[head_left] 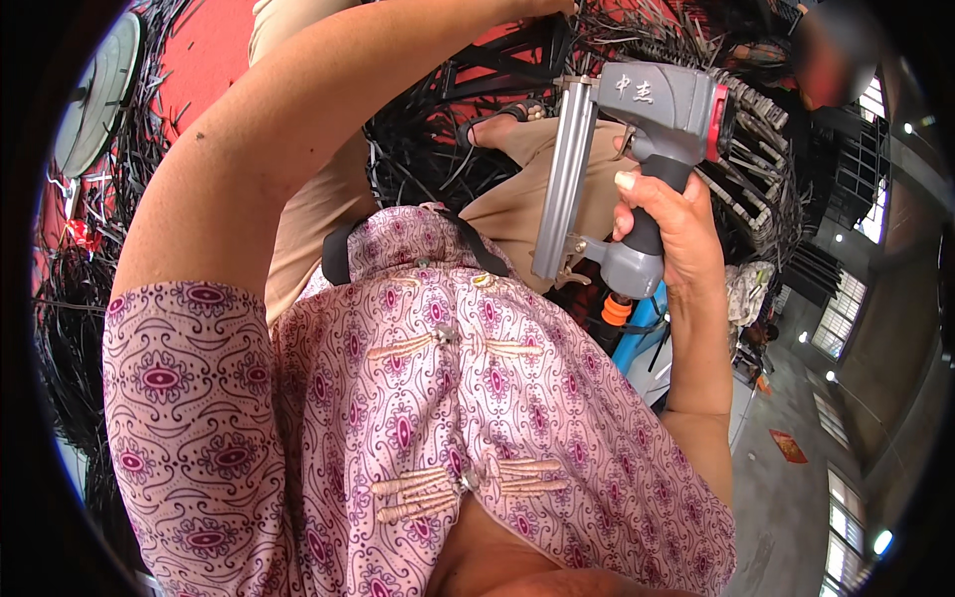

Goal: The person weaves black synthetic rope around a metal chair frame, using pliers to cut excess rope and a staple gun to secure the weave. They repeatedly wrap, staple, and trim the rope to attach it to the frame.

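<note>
Patterned shirt (423,408), left arm (288,119) bent rightward, left grip (554,6) unreadable, right grip (674,214) raised, wrapped round nail gun (652,109)

Toward twelve o'clock, I lose most of the left hand (557,6) past the edge; at two, a rounded shape (838,52) blurs.

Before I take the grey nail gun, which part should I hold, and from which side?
Probably the nail gun is best held by its black grip, coming from the picture's right, as the right hand does: the grip looks slim enough to wrap around, while the long silver magazine runs along its left.
</note>
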Tool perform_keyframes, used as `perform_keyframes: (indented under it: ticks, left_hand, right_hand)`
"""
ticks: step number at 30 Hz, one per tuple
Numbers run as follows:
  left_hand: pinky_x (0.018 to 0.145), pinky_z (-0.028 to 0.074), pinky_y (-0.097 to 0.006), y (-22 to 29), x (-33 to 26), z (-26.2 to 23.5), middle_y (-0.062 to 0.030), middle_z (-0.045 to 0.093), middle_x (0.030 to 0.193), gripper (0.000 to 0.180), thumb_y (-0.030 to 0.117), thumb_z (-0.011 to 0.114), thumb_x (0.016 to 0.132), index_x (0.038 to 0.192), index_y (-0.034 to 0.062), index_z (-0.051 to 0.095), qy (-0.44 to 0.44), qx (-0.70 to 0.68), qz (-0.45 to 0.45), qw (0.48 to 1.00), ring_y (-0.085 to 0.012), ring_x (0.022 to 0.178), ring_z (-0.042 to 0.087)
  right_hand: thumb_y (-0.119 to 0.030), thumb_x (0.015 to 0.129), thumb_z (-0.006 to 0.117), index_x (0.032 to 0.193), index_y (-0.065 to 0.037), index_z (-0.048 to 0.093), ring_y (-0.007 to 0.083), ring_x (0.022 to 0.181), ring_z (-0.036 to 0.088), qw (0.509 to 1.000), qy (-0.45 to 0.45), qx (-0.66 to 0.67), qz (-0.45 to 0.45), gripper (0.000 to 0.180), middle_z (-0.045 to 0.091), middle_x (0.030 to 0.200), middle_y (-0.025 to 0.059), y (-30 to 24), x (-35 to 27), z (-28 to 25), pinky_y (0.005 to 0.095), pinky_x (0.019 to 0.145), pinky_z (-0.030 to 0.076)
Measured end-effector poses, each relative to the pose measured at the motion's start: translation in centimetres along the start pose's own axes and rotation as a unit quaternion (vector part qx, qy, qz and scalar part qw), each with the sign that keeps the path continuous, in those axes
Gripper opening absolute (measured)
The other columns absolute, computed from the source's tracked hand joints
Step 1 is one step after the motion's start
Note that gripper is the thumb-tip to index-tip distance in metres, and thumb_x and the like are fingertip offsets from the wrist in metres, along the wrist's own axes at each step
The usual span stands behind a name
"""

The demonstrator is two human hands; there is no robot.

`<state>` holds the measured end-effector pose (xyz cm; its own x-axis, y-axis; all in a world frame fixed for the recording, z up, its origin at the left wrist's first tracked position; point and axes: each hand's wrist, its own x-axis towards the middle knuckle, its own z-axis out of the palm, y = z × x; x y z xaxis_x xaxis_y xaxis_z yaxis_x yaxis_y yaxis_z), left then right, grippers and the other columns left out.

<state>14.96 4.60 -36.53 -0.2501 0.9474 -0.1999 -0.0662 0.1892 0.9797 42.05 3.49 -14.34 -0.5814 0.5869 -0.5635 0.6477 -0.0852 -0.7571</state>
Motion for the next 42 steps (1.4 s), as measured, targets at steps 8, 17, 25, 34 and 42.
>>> perform_keyframes:
  ticks: [8,17,25,34,42]
  left_hand:
    - [0.061,0.051,-0.035,0.0,-0.2,-0.1,-0.0089,0.068,0.073,0.039,0.035,0.071,0.097,0.082,-0.0007,0.071,0.0,0.002,-0.001,1.0,-0.0177,0.066,0.063]
    - [0.061,0.051,-0.034,0.2,-0.1,-0.4,-0.009,0.068,0.073,0.039,0.034,0.07,0.098,0.081,-0.001,0.071,-0.001,0.015,-0.005,1.0,-0.0173,0.066,0.064]
    - [0.061,0.051,-0.034,0.6,0.7,-1.9,-0.0091,0.068,0.073,0.04,0.034,0.07,0.098,0.08,-0.0014,0.07,0.002,0.041,-0.03,0.999,-0.0169,0.066,0.064]
    - [0.063,0.051,-0.03,6.7,-2.3,-0.1,-0.0062,0.069,0.074,0.045,0.041,0.066,0.101,0.085,-0.0013,0.073,0.133,0.125,0.119,0.976,-0.0115,0.069,0.063]
    - [0.063,0.048,-0.034,12.2,-8.1,4.7,-0.0082,0.064,0.07,0.04,0.035,0.064,0.103,0.086,-0.0013,0.068,0.019,0.27,0.201,0.941,-0.0141,0.067,0.061]
  right_hand:
    - [-0.008,0.088,0.076,0.123,0.006,0.06,0.0122,0.057,0.06,0.999,-0.013,-0.03,-0.002,0.041,0.059,0.081,0.0031,-0.2,0.3,0.2,0.0294,0.053,0.052]
    - [-0.008,0.088,0.076,0.114,0.003,0.06,0.0123,0.058,0.061,1.0,-0.022,-0.012,-0.016,0.032,0.061,0.078,0.0038,0.7,0.1,-0.4,0.029,0.054,0.052]
    - [-0.011,0.092,0.07,0.119,0.004,0.054,0.0232,0.068,0.064,0.954,0.062,0.277,-0.098,0.035,0.063,0.092,0.0157,4.1,-6.8,-5.6,0.036,0.061,0.058]
    - [-0.008,0.092,0.065,0.161,0.002,0.021,0.028,0.097,0.067,0.9,0.244,0.232,-0.276,0.082,0.063,0.124,0.0308,12.5,-11.2,-16.1,0.0392,0.082,0.06]
    - [0.002,0.085,0.075,0.161,0.004,0.016,0.0253,0.086,0.07,0.868,0.42,0.219,-0.147,0.096,0.07,0.11,0.0251,20.7,-7.3,-25.9,0.0367,0.074,0.058]
